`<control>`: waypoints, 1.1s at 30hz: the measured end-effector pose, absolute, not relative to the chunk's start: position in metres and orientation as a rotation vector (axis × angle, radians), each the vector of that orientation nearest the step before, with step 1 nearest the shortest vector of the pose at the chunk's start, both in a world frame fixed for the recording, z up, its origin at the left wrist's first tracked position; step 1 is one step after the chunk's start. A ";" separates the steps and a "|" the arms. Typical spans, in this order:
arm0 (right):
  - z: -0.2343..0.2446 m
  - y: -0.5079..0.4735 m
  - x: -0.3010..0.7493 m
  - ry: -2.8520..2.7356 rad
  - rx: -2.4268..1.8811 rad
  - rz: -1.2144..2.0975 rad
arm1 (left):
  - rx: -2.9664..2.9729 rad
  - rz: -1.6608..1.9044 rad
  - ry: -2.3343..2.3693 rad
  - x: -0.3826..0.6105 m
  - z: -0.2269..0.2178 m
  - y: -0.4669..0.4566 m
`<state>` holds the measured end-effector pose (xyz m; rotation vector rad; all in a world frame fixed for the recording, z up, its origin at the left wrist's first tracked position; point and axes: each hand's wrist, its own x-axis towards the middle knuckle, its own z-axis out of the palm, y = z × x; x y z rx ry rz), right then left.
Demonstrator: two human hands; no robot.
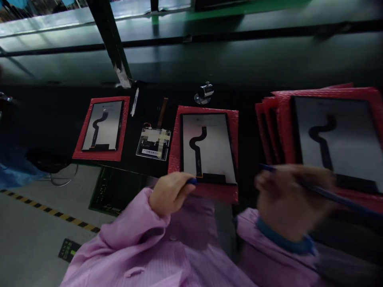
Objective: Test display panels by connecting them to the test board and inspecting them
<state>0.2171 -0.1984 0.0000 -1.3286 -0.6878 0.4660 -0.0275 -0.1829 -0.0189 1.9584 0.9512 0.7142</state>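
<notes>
L hand [171,194], lower ctr, fingers pinched tight on a small blue cap-like pc [192,181] by bottom edge of the mid-frame screen panel [216,149]; can't tell if touching. R hand [291,197], lower rt, blurred, curled round a blue pen [351,203].

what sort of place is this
Probably an electronics factory or workshop: screen-like panels with flat cables lie on red wrapping along a dark bench, and striped tape marks the floor.
</notes>
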 end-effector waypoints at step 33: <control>-0.046 -0.171 0.181 -0.904 -1.267 0.895 | 2.378 0.847 0.907 -0.027 -0.055 -0.133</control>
